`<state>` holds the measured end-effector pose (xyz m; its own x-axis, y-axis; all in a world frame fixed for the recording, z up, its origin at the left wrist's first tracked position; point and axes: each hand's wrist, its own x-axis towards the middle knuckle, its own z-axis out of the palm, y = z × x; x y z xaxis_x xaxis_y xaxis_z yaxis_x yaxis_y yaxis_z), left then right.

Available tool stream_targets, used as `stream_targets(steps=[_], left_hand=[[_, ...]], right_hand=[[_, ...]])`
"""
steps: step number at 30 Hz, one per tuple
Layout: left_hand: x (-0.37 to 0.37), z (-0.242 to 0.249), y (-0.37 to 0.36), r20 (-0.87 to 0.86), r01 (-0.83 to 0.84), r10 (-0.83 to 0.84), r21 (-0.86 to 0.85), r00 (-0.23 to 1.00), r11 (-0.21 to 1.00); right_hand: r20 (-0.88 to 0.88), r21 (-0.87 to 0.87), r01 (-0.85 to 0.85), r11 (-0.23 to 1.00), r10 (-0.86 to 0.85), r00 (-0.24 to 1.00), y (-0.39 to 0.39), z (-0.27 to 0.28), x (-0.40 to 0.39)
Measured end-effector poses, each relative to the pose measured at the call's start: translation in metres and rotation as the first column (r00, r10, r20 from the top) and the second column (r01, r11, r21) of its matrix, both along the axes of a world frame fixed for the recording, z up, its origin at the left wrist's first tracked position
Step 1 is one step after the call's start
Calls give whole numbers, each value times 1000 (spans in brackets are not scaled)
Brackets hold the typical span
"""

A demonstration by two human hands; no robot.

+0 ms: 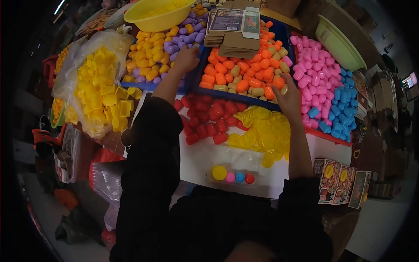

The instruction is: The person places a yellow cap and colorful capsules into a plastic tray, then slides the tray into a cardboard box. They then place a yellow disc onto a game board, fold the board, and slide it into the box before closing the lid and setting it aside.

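Head view: reaching with right hand (288, 96), fingers half curled, at orange capsules (254, 82), and with left hand (187, 60) at purple capsules (200, 38), both in blue trays (238, 98).
Impossible to confirm any hold; left fingertips and their spread hidden. Probably light, stiff, slick; best pinched round the middle. Lower layers buried.

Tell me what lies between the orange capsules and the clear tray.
Between the orange capsules and the clear tray, the head view shows a blue rim, then red capsules and yellow discs.
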<state>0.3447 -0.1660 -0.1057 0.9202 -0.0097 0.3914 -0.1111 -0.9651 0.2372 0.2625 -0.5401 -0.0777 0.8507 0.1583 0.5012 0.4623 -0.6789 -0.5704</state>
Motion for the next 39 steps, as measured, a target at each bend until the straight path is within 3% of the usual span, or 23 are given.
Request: stream_targets(steps=[2, 4, 5, 7, 9, 12, 13, 15, 17, 19, 21, 23, 25, 26, 27, 28, 29, 30, 32, 34, 36, 37, 39], left_hand=[[-16, 26, 17, 211, 53, -28, -113, 977, 992], [-40, 62, 38, 169, -190, 223, -192, 960, 963], [-43, 71, 54, 113, -241, 255, -128, 960, 962], [-44, 60, 85, 36, -284, 287, -62, 957, 957], [-30, 40, 107, -184, -265, 300, 191, 936, 945], [-41, 48, 94, -235, -249, 331, 318, 914, 915], [-57, 63, 74, -181, -294, 339, 234, 923, 927], [-70, 58, 75, -4, -137, 138, -145, 990, 980], [-132, 80, 6, 15, 182, -202, -500, 979, 847], [-201, 73, -66, -118, 348, -530, -633, 839, 692], [-255, 77, -118, -444, 409, -647, -521, 620, 749], [-279, 52, -146, -435, 637, -710, -328, 554, 698], [-288, 36, -150, -423, 645, -710, -313, 563, 697], [-288, 33, -149, -410, 659, -713, -292, 568, 693], [-286, 33, -147, -411, 659, -710, -286, 572, 696], [-282, 35, -142, -294, 483, -703, -556, 648, 677], [-280, 43, -138, -193, 289, -653, -780, 733, 555], [-281, 61, -132, -386, -142, -668, -910, 636, 390], [-285, 61, -129, -418, -217, -680, -905, 602, 365], [-285, 62, -132, -446, -291, -695, -895, 564, 338], [-284, 64, -142, -579, -109, -670, -788, 466, 605], [-284, 56, -147, -577, -102, -673, -789, 463, 606], [-283, 31, -158, -226, 480, -723, -615, 653, 626]], right_hand=[[107, 78, -23, 997, 15, 994, -10, 5, -27], [-77, 101, 96, 990, -88, 993, -22, 11, -56], [-87, 99, 101, 990, -92, 992, -25, 9, -68], [-360, 448, 160, 880, 14, 933, -27, 4, -93], [-379, 457, 174, 872, 14, 925, -30, -10, -113], [-417, 454, 162, 876, 49, 907, -36, -7, -139], [-437, 444, 127, 887, 91, 895, -39, -2, -154], [-570, 419, 111, 901, 167, 804, -48, 14, -177], [-662, 418, 67, 906, 254, 705, -47, 18, -192], [-525, 122, -271, 955, 293, 799, -32, 16, -203], [-546, 6, -362, 932, 306, 779, -19, 6, -212], [-565, -108, -449, 887, 317, 762, -2, 3, -217], [-715, -238, -517, 822, 212, 666, 12, 3, -220], [-711, -239, -521, 820, 217, 668, 9, 0, -220], [-610, -120, -530, 840, 358, 707, 3, -7, -221], [-483, 1, -547, 837, 479, 733, -4, -14, -223], [-477, 4, -547, 837, 482, 735, -12, -19, -224], [-532, 93, -510, 855, 476, 700, -21, -23, -226], [-583, 176, -461, 870, 469, 663, -25, -18, -231], [-788, 145, -213, 966, 243, 565, -23, -5, -235], [-719, 111, -214, 971, 226, 657, -21, -13, -236], [-641, 76, -212, 974, 210, 738, -20, -20, -237], [-668, 145, -103, 984, 174, 724, -13, -33, -240]])
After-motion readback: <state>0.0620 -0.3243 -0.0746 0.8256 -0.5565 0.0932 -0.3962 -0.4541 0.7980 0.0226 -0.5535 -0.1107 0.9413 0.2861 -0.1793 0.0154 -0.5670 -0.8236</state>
